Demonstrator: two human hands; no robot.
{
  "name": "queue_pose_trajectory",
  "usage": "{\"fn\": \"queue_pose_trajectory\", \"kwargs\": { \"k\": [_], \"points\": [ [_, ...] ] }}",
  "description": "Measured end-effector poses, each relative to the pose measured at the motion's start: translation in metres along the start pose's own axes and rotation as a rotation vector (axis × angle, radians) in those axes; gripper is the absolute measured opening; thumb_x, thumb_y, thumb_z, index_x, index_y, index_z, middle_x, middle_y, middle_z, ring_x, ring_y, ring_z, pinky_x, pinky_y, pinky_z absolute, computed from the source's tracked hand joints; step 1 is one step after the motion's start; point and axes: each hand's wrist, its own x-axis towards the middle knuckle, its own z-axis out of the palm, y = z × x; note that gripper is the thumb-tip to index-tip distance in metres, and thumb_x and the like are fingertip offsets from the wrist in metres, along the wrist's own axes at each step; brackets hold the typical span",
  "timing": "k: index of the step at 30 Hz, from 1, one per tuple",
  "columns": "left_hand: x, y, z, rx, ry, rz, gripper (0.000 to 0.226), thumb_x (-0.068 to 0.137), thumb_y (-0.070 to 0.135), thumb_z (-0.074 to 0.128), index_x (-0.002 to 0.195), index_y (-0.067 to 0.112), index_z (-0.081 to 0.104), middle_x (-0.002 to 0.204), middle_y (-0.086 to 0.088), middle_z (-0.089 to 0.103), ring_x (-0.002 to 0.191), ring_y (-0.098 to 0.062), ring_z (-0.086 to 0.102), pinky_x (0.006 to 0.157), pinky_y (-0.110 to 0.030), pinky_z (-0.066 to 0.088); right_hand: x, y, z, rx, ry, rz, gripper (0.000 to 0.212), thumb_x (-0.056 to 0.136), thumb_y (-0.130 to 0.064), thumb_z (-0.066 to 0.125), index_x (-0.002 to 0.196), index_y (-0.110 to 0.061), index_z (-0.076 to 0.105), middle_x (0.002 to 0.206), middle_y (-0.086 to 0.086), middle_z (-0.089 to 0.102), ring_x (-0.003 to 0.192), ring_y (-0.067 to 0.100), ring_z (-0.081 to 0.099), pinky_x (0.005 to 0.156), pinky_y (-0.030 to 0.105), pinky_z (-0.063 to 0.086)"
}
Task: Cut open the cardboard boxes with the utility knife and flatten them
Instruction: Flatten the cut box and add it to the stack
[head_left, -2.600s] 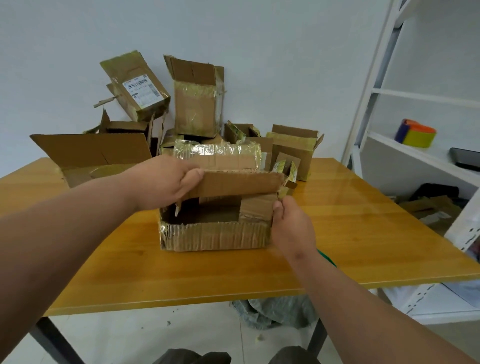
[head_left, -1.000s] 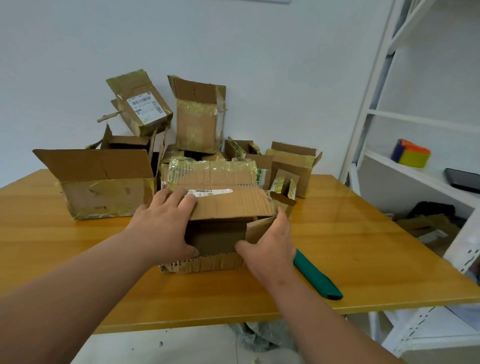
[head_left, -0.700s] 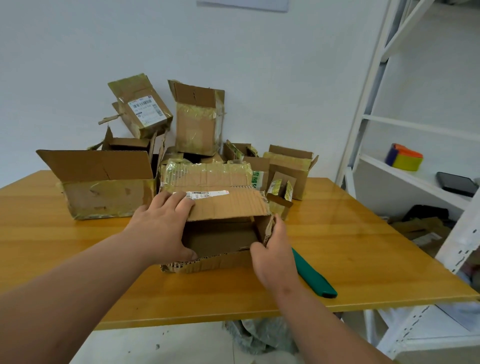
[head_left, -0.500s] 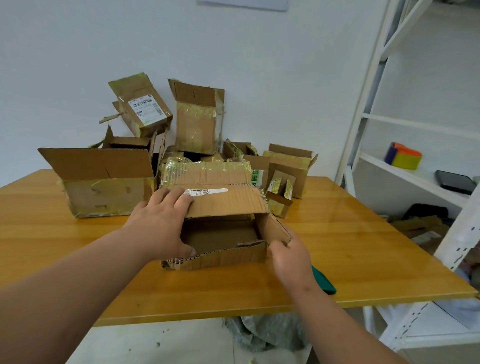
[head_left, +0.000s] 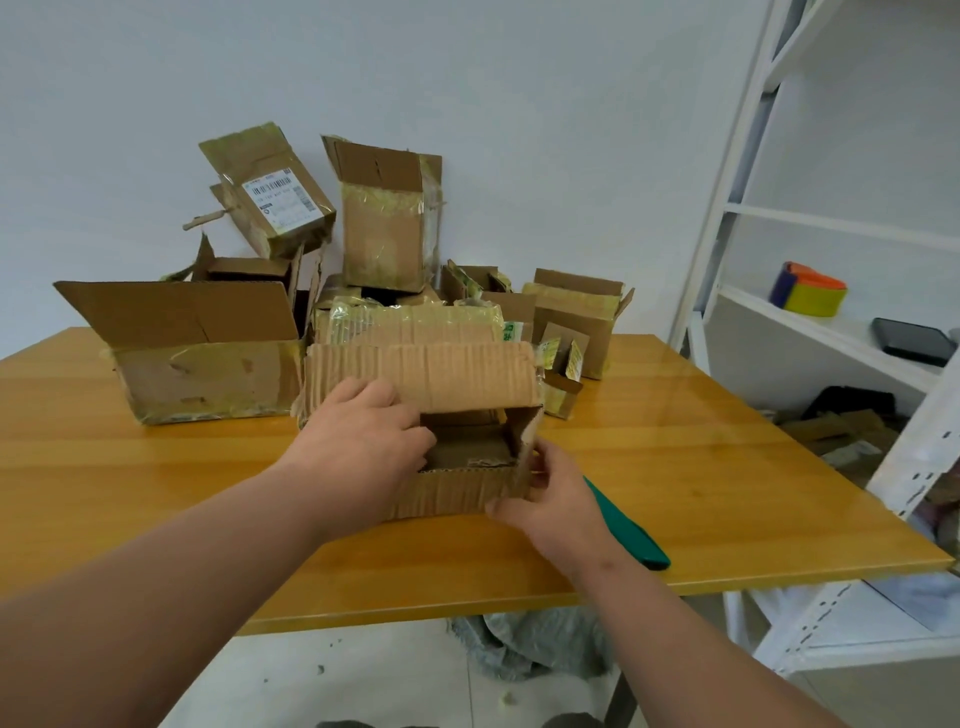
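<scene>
A small open cardboard box sits on the wooden table in front of me, its back flap raised. My left hand grips the box's left side, fingers curled over the flap's lower edge. My right hand holds the box's front right corner, thumb on the front wall and fingers round the side. A green utility knife lies on the table just right of my right hand, partly hidden by it.
A pile of taped, opened cardboard boxes stands at the back of the table, with a larger open box at the left. A white shelf unit stands at the right, holding a coloured object and a dark device.
The box's back flap has swung up from lying over the opening to standing raised. My right hand moved from the side flap to the front right corner.
</scene>
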Motion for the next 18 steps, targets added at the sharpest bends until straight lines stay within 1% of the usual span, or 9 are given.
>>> {"fn": "queue_pose_trajectory", "kwargs": {
  "k": [1,2,4,6,8,10,12,15,18],
  "points": [
    [0.002,0.002,0.001,-0.009,-0.029,-0.017,0.037,0.097,0.048,0.04,0.131,0.04,0.051,0.121,0.018,0.053,0.115,-0.016,0.037,0.106,-0.038,0.022,-0.001,0.0,-0.002,0.004,-0.026,-0.007,0.088,0.066,-0.033,0.084,0.142,-0.031,0.04,0.13,-0.007,0.051,0.121,0.012,0.05,0.105,0.041,0.046],
    [0.004,0.005,0.001,-0.003,-0.048,-0.016,0.04,0.096,0.052,0.038,0.132,0.04,0.05,0.123,0.019,0.051,0.115,-0.017,0.034,0.109,-0.041,0.016,0.0,0.0,-0.003,0.005,-0.039,-0.011,0.088,0.066,-0.032,0.082,0.143,-0.032,0.039,0.131,-0.007,0.051,0.121,0.012,0.05,0.104,0.04,0.046],
    [0.008,0.009,0.005,0.018,-0.062,0.012,0.036,0.094,0.05,0.041,0.126,0.041,0.056,0.123,0.018,0.047,0.112,-0.019,0.028,0.113,-0.045,0.009,0.002,0.0,-0.005,0.031,-0.03,-0.026,0.071,0.076,-0.023,0.078,0.136,-0.035,0.043,0.129,-0.005,0.054,0.118,0.012,0.053,0.1,0.034,0.047],
    [0.01,0.013,0.008,0.028,-0.082,0.014,0.028,0.092,0.042,0.046,0.115,0.04,0.062,0.12,0.017,0.044,0.11,-0.02,0.026,0.113,-0.047,0.007,0.004,-0.002,-0.007,0.077,0.002,-0.029,0.051,0.089,-0.015,0.068,0.131,-0.034,0.047,0.123,-0.005,0.058,0.111,0.01,0.056,0.09,0.025,0.046],
    [0.012,0.015,0.01,0.043,-0.103,-0.008,0.025,0.09,0.037,0.05,0.111,0.039,0.063,0.117,0.018,0.042,0.11,-0.019,0.026,0.113,-0.047,0.007,0.006,-0.004,-0.008,0.042,0.062,-0.025,0.038,0.096,-0.023,0.062,0.133,-0.024,0.054,0.113,-0.007,0.062,0.099,0.006,0.057,0.08,0.023,0.044],
    [0.014,0.016,0.012,0.051,-0.121,-0.033,0.025,0.088,0.037,0.052,0.11,0.04,0.063,0.115,0.019,0.042,0.112,-0.018,0.026,0.114,-0.047,0.005,0.01,-0.005,-0.007,-0.049,0.131,-0.021,0.036,0.099,-0.034,0.057,0.131,-0.016,0.058,0.109,-0.006,0.064,0.097,0.01,0.058,0.079,0.026,0.043],
    [0.015,0.019,0.012,0.067,-0.124,-0.043,0.025,0.089,0.036,0.05,0.112,0.039,0.061,0.116,0.019,0.043,0.116,-0.018,0.027,0.115,-0.049,0.002,0.015,-0.009,-0.005,-0.146,0.181,0.002,0.037,0.1,-0.041,0.054,0.124,-0.014,0.061,0.104,-0.003,0.064,0.097,0.016,0.059,0.078,0.03,0.044],
    [0.015,0.03,0.007,0.146,-0.117,0.0,0.028,0.089,0.025,0.048,0.114,0.034,0.057,0.115,0.01,0.046,0.118,-0.025,0.03,0.115,-0.058,-0.006,0.02,-0.012,-0.001,-0.231,0.221,0.014,0.034,0.098,-0.044,0.055,0.113,-0.015,0.063,0.1,0.0,0.065,0.097,0.024,0.061,0.076,0.034,0.047],
    [0.013,0.039,0.009,0.164,-0.042,0.053,0.029,0.087,0.022,0.051,0.114,0.029,0.057,0.113,0.005,0.051,0.12,-0.029,0.034,0.111,-0.062,-0.013,0.021,-0.012,-0.004,-0.206,0.199,-0.017,0.028,0.098,-0.041,0.057,0.107,-0.016,0.064,0.088,-0.002,0.063,0.085,0.021,0.06,0.063,0.031,0.041]
  ]
}}
